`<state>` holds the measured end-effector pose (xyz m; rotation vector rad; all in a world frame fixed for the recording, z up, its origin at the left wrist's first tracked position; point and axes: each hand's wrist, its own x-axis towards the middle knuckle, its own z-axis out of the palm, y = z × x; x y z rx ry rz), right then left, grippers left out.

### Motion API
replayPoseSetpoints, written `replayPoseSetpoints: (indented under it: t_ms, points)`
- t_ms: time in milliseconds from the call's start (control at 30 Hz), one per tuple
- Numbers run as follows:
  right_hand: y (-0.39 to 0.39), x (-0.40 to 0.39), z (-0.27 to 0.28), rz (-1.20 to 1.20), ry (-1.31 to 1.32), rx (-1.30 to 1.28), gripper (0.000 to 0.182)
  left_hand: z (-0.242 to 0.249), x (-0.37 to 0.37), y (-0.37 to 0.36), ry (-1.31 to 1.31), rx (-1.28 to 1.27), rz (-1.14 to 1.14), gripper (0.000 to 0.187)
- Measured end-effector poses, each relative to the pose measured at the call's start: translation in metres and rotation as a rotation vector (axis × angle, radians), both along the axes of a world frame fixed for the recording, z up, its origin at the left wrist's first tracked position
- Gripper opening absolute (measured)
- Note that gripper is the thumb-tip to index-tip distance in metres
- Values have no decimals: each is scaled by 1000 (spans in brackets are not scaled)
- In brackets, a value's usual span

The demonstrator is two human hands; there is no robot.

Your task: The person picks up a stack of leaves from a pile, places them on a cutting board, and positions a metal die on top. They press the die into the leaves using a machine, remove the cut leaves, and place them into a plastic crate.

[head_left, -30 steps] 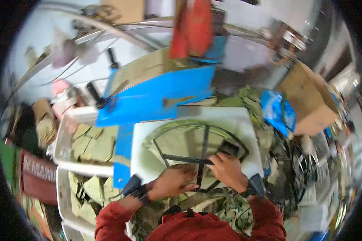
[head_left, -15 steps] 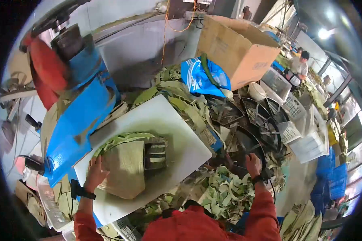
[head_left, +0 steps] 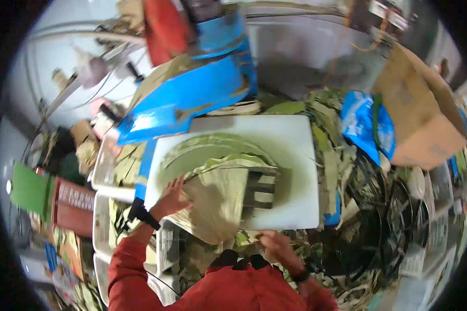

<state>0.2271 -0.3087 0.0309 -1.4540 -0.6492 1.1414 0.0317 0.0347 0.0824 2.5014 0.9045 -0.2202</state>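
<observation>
Fingers of my left hand (head_left: 172,199) lie spread and flat on the fan-shaped stack of cut leaves (head_left: 215,199) on the white cutting board (head_left: 290,155), apparently pinning the stack so it does not slide. My right hand (head_left: 271,241) is at the board's near edge over loose leaf scraps (head_left: 202,259), and I cannot tell whether it grips anything. White trays (head_left: 105,171) left of the board hold more cut leaf pieces; a blue press (head_left: 192,96) stands behind it, and a cardboard box (head_left: 420,114) sits well apart to the right, contents unseen.

White board (head_left: 290,171), pale green leaves (head_left: 218,202), seemingly blue machine (head_left: 192,96).
</observation>
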Motion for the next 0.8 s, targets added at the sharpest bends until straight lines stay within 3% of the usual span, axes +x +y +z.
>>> replayPoseSetpoints:
  t_ms: [33,100,233,267,367,400,433,467,533,567,600,667,767,800]
  points:
    - [22,-12,-9,89,-92,-13,31,-1,-7,-13,-1,60,13,105]
    - [50,-26,9,213,48,-57,32,-1,-20,-37,-81,111,78,105]
    - [61,-58,7,-13,179,153,29,0,-33,-66,-79,80,204,104]
    - [60,-51,9,83,158,26,29,-4,-38,-64,-124,62,214,101]
    - [69,-32,45,199,-64,92,29,-40,-57,-48,-469,116,271,92]
    - [74,-20,64,266,25,122,30,-50,-69,-43,-673,-47,387,81]
    - [74,-9,66,196,-42,-21,31,3,-64,-62,-787,-318,595,73]
    - [79,-14,98,63,60,36,30,4,-75,-60,-939,-412,679,69]
    - [91,-8,95,64,291,144,35,16,-98,-69,-1221,-549,792,59]
    - [96,-13,92,54,413,156,36,31,-110,-87,-1210,-616,845,59]
    - [101,-25,93,74,366,73,38,48,-122,-106,-1199,-682,899,60]
    - [111,-51,97,154,262,-83,42,60,-136,-134,-1208,-1102,1324,70]
    - [133,-100,64,329,264,-33,44,14,-159,-178,-1577,-1344,1584,87]
    - [141,-116,39,364,208,-11,45,-7,-171,-188,-1829,-1378,1456,88]
